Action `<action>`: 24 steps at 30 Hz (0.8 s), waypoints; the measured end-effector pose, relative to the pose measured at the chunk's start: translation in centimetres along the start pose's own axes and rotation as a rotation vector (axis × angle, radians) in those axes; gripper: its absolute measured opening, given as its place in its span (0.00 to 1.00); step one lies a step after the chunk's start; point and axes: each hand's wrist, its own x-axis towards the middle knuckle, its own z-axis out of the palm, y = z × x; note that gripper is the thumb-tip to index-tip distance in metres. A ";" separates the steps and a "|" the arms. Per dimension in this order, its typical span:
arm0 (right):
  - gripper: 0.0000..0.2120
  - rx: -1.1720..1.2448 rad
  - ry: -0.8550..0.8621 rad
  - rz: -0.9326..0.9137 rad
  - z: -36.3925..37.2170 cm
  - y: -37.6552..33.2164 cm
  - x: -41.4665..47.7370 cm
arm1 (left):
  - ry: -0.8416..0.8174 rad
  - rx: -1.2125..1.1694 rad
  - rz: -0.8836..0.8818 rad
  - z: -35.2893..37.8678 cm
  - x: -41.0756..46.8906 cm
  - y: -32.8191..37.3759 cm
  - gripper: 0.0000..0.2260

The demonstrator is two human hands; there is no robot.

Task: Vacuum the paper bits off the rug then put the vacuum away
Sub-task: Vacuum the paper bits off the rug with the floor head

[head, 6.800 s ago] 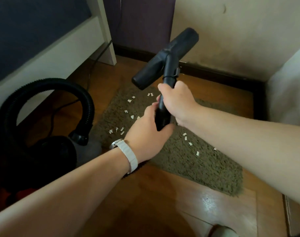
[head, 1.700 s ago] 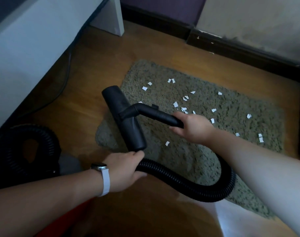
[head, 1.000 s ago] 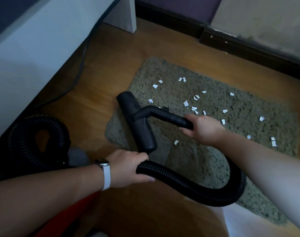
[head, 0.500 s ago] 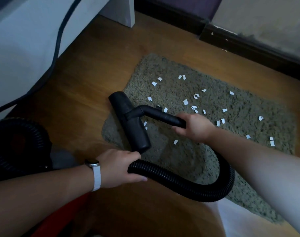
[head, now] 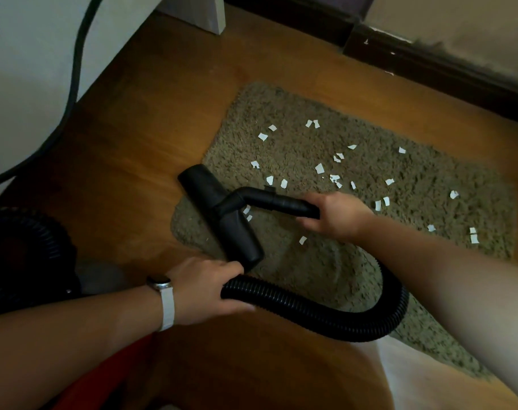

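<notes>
Right hand point(head: 337, 216): wrapped round the near end of the stiff black wand point(head: 275, 201), fingers curled right round it, up over the middle of the rug.
Left hand point(head: 210, 288): closed round the ribbed hose point(head: 325, 315) just near of the floor head, watch point(head: 160, 284) on the wrist.
Floor head point(head: 222, 214): down at the rug's left edge, lying near-to-far across it, a couple of scraps right beside it.
Rug point(head: 429, 179): small shaggy olive thing on the wooden floor point(head: 151, 137), close to the far wall.
Paper bits point(head: 320, 168): loads of them, scattered from the head out to the right end, so I'd say the cleaning has barely begun.
Vacuum body point(head: 24, 255): dark lump at the near left, too dim to make out much.
How it'll handle: wand and head look like rigid, light plastic, so steer from the wand. The hose is floppy and loops round to the right, so it's worth holding the slack clear like that. The bits are featherlight, but the deep pile may cling to them.
Watch out: a rug that small could bunch or lift under suction, I reckon.
</notes>
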 end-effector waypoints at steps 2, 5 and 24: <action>0.20 0.000 0.023 0.031 0.1 0.7 -0.1 | 0.009 -0.015 0.003 0.0 0.0 0.0 0.22; 0.17 0.021 0.043 0.099 0.4 2.4 -0.6 | 0.032 -0.021 0.006 0.0 0.1 0.0 0.22; 0.15 -0.004 0.057 0.081 0.8 2.1 -1.2 | -0.019 0.005 0.023 0.0 0.4 0.0 0.22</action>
